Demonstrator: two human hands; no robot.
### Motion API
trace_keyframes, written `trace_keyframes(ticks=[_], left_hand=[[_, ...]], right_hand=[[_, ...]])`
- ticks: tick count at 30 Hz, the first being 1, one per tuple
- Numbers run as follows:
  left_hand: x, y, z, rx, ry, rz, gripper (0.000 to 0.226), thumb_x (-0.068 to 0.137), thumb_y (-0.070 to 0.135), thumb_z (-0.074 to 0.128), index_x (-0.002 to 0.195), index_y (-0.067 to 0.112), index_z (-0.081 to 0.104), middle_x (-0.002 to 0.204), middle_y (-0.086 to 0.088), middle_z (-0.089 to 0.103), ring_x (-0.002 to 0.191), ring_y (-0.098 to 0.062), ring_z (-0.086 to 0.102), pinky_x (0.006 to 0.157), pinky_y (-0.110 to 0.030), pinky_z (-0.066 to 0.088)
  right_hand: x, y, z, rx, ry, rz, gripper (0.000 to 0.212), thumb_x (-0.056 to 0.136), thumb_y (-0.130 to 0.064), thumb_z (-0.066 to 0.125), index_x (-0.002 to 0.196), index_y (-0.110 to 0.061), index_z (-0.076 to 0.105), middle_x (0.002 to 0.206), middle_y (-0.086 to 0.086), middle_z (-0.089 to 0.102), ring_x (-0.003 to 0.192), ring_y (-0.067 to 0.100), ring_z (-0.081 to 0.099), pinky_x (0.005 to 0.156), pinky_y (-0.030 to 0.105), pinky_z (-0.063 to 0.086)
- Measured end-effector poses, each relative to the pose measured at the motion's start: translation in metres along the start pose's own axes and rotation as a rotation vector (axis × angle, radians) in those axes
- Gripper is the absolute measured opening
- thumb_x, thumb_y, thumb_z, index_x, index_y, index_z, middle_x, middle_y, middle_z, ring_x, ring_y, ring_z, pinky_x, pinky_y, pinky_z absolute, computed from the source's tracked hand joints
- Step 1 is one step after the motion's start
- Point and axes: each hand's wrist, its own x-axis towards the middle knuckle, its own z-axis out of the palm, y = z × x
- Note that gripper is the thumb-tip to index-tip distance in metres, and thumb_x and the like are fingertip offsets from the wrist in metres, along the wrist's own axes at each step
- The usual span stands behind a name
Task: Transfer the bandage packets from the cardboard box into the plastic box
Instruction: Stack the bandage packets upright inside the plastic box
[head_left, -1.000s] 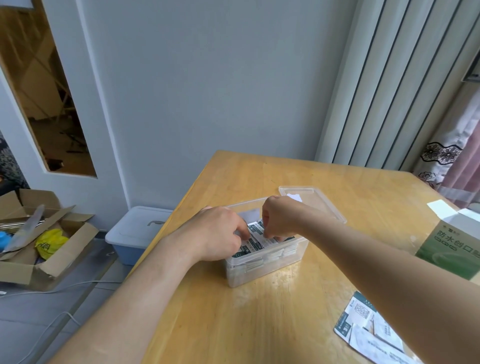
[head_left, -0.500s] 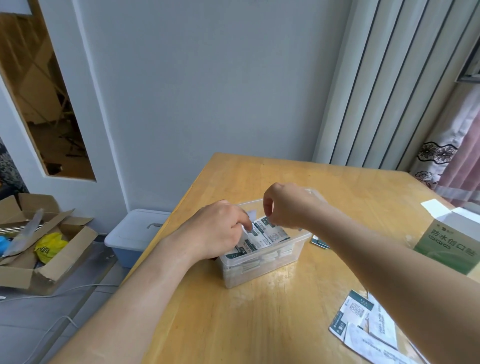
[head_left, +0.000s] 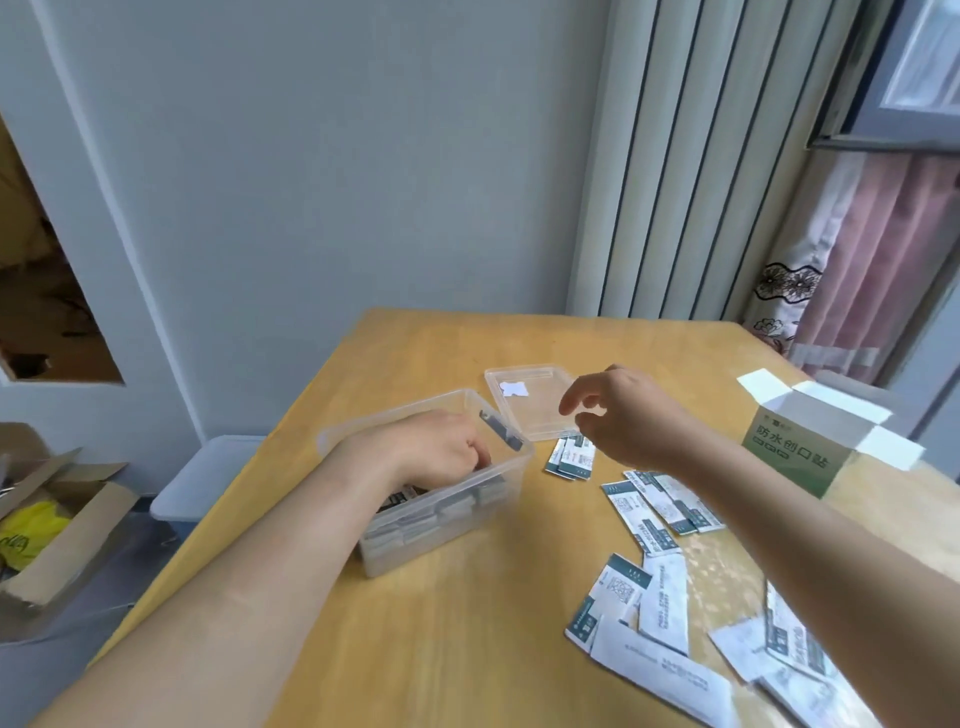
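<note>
- Right hand (head_left: 623, 421) has left the plastic box (head_left: 395, 413), where half a second ago it was pinching at the packets. It now hangs in the air with thumb and forefinger apart, the other fingers loosely curled, holding nothing.
- Just below its fingertips lies a small overlapping group of loose packets (head_left: 570, 457), two or perhaps three. I judge these to be the next pickup.
- Left hand (head_left: 431, 454), across from the right, stays down inside the plastic box with its knuckles up and fingers curled into the contents. Its fingertips are hidden, so I cannot tell whether it grips a packet or only presses the stack flat.
- Bandage packets (head_left: 447, 512) already fill the box under that hand, packed too tightly to count through the wall.
- Beyond the right hand's fingers, one clear lid (head_left: 530, 415) lies flat on the table (head_left: 441, 623), touching the box's far corner.
- Behind the right wrist stands one cardboard box (head_left: 795, 457), green with its flaps open. Its inside is not visible.
- Nearer the person than the right hand, more loose packets fan along the forearm, probably around a dozen, though overlap and blur prevent an exact count.
- This batch looks settled, and many packets are still to be moved.
</note>
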Motion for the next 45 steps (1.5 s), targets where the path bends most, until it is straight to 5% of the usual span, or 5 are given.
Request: trace_keyframes(ticks=[11, 16, 19, 39, 45], left_hand=[[-0.040, 0.062, -0.008, -0.284, 0.658, 0.067, 0.040, 0.087, -0.001, 0.043, 0.091, 0.024, 0.074, 0.069, 0.023, 0.056, 0.062, 0.011, 0.052, 0.056, -0.005, 0.034], [-0.035, 0.115, 0.039, -0.067, 0.067, 0.239, 0.032, 0.088, 0.029, 0.061, 0.119, 0.036, 0.063, 0.123, 0.018, 0.058, 0.115, 0.005, 0.049, 0.099, -0.020, 0.041], [-0.013, 0.124, 0.070, 0.088, -0.165, 0.234, 0.078, 0.078, 0.055, 0.070, 0.144, 0.035, 0.034, 0.151, 0.021, 0.026, 0.138, -0.005, 0.018, 0.115, -0.031, 0.024], [-0.024, 0.135, 0.085, -0.067, 0.080, 0.392, 0.007, 0.083, 0.034, 0.073, 0.080, 0.028, 0.071, 0.098, 0.018, 0.052, 0.100, 0.002, 0.043, 0.089, -0.015, 0.034], [-0.025, 0.130, 0.074, -0.634, 0.239, 0.243, 0.008, 0.079, 0.017, 0.078, 0.074, 0.021, 0.073, 0.082, 0.007, 0.071, 0.077, -0.006, 0.065, 0.072, -0.021, 0.050]], right_hand=[[-0.055, 0.081, 0.010, -0.039, -0.218, 0.127, 0.050, 0.087, -0.042, 0.065, 0.132, -0.026, 0.049, 0.127, 0.004, 0.058, 0.114, 0.021, 0.054, 0.090, 0.030, 0.044], [-0.067, 0.103, 0.028, -0.015, -0.245, 0.148, 0.080, 0.076, -0.056, 0.071, 0.143, -0.028, 0.037, 0.138, 0.002, 0.052, 0.121, 0.024, 0.051, 0.098, 0.036, 0.044], [-0.070, 0.107, 0.038, 0.052, -0.129, 0.091, 0.064, 0.078, -0.050, 0.073, 0.133, -0.027, 0.050, 0.128, 0.002, 0.059, 0.114, 0.023, 0.055, 0.093, 0.035, 0.046], [-0.075, 0.107, 0.042, 0.282, 0.151, -0.085, 0.016, 0.089, -0.016, 0.059, 0.093, -0.018, 0.074, 0.090, -0.006, 0.074, 0.084, 0.009, 0.066, 0.081, 0.027, 0.052], [-0.083, 0.112, 0.017, 0.716, -0.329, -0.196, 0.035, 0.080, -0.046, 0.070, 0.105, -0.021, 0.073, 0.101, -0.011, 0.073, 0.100, 0.003, 0.065, 0.092, 0.026, 0.049]])
